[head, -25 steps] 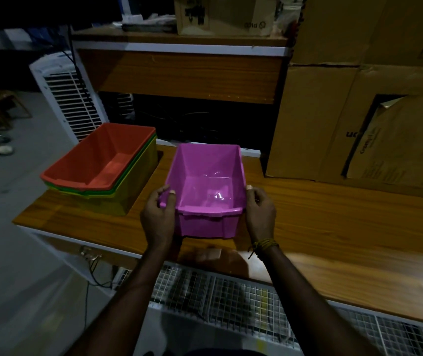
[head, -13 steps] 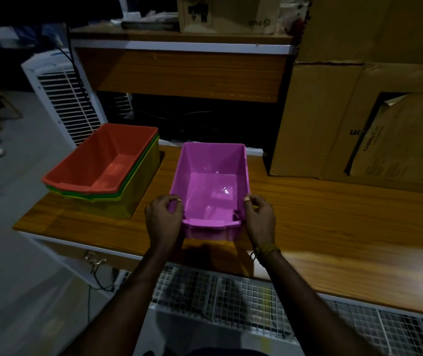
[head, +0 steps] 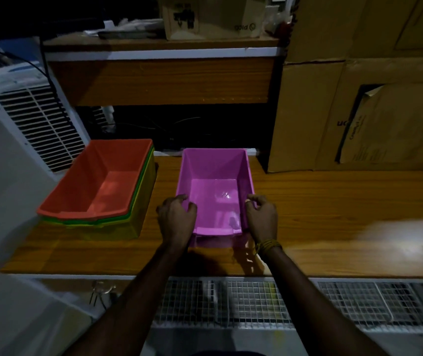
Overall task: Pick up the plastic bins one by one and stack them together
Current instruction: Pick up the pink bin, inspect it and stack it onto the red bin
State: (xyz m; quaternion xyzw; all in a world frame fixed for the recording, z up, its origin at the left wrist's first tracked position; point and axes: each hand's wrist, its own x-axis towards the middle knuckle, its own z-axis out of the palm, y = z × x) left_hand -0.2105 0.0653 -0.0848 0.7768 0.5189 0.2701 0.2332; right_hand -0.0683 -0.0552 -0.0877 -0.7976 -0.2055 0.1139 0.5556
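The left hand (head: 177, 214) and the right hand (head: 261, 214) hold the pink plastic bin (head: 214, 191) at its two side walls near the front corners, fingers curled over the rim on either side; the bin sits upright between them on the wooden tabletop (head: 320, 201), apart from the stack of bins (head: 102, 186) that lies off to the left of the left hand, red on top with green and yellow rims showing beneath; the grip is placed at the near end only, so a lift from here could let the far end dip and the bin swing or slip out of the fingers, the plastic looking smooth and glossy; the pink bin also looks narrower and of a different form from the red one, so it may sit crooked or loose in the stack rather than nest, and a careless drop could shove the stack toward the table's left edge, which it stands close to; the room is dim; cardboard boxes (head: 359, 98) rise beyond the right hand, a wooden shelf unit (head: 161, 78) stands straight ahead of the grip, a white air cooler (head: 25, 119) stands beyond the stack, and wire mesh (head: 256, 299) runs below the wrists.
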